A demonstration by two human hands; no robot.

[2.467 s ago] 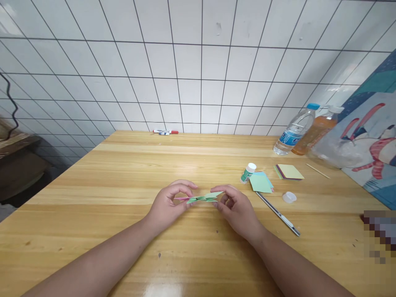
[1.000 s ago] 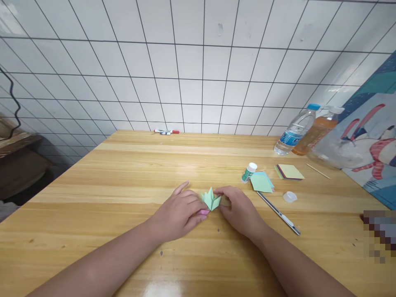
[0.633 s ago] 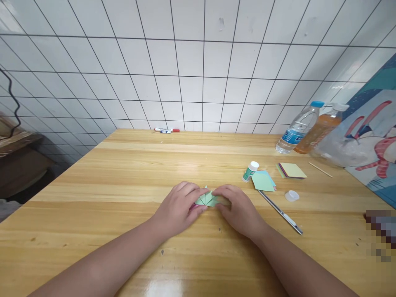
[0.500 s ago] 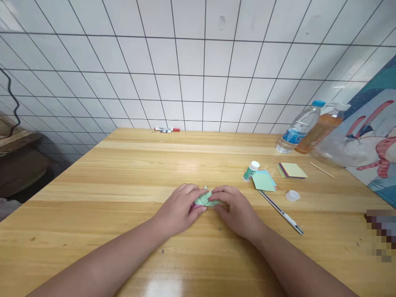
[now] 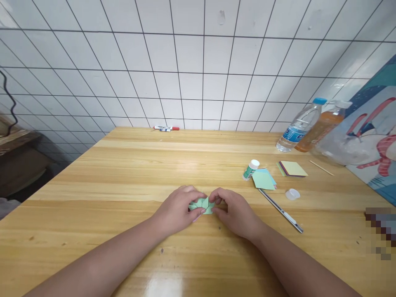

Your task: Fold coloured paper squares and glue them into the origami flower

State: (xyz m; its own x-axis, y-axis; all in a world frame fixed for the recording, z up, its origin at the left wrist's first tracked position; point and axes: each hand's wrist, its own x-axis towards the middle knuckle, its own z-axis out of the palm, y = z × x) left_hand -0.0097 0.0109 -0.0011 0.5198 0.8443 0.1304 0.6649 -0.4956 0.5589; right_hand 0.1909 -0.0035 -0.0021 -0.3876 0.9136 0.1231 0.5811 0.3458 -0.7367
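Note:
A small piece of folded green paper with creases lies low over the table between my hands. My left hand grips its left side, thumb in front and fingers behind. On the right side, my right hand pinches the edge of the paper between thumb and fingertips. A bit of pink or purple paper shows under my left thumb; the rest of it is hidden.
To the right stand a glue stick, green and blue paper squares, a utility knife, a clear cap and a paper stack. Behind are a water bottle, an orange drink bottle, a wooden stick and markers.
The green paper now shows a different folded shape, without the point that stuck up before. My right fingers have shifted from its top to its right edge, and my left hand keeps its grip.

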